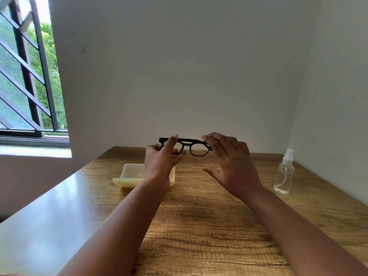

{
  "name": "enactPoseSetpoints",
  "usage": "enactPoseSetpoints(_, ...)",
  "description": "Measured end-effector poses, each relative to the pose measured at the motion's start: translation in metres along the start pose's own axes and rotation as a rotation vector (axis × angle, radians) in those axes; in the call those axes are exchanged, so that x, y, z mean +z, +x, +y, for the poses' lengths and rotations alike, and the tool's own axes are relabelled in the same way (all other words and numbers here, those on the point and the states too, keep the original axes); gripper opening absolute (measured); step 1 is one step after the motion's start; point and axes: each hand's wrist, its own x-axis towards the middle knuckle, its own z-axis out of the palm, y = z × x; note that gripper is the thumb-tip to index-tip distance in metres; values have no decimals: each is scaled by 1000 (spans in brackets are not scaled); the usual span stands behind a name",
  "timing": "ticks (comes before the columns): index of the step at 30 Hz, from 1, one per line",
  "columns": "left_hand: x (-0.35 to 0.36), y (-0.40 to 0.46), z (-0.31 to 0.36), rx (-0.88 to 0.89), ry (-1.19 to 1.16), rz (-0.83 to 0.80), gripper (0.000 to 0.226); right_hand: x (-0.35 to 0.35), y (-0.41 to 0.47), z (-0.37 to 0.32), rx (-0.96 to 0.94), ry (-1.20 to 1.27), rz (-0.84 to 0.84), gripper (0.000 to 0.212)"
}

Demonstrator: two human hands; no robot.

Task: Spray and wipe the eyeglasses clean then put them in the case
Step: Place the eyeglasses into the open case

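Observation:
Black-framed eyeglasses (196, 147) are held up above the far part of the wooden table (209, 226). My left hand (162, 159) pinches their left end between thumb and fingers. My right hand (229, 162) is at their right end, its fingers spread and loosely bent, fingertips at the frame; I cannot tell whether it grips. An open cream-coloured case (131, 175) lies on the table below my left hand, partly hidden by my wrist. A clear spray bottle (284, 173) with a white nozzle stands at the right.
White walls close off the table at the back and right. A barred window (27, 76) is at the left, beyond the table's glossy left edge. Bare wood lies between my forearms.

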Motion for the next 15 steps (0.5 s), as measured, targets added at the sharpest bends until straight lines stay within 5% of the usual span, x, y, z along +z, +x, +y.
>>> enactPoseSetpoints(8,3,-10,1,-121,118,-122,28,8,-2,5,-94,-128,89,52)
enactPoseSetpoints(15,2,-13,3,-147,136,-173,25,7,-2,7,-51,-27,43,52)
